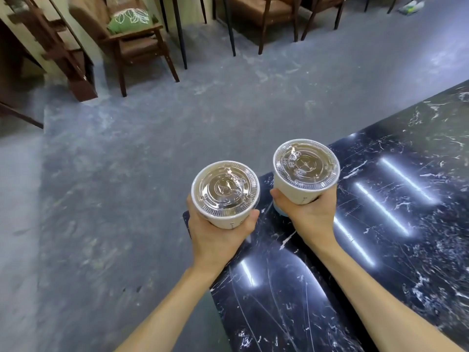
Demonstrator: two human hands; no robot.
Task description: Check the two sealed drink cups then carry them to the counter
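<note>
Two white paper drink cups with clear plastic lids are held upright in front of me. My left hand is wrapped around the left cup, which hangs over the floor just past the counter's corner. My right hand grips the right cup from below, above the black marble counter. Both lids look pressed on flat, with brownish drink showing through. The cups' lower parts are hidden by my fingers.
The glossy counter reflects strip lights and runs from bottom centre to the right edge. Grey floor spreads to the left. A wooden chair with a green cushion, more chairs and table legs stand at the back. A wooden stair frame is at far left.
</note>
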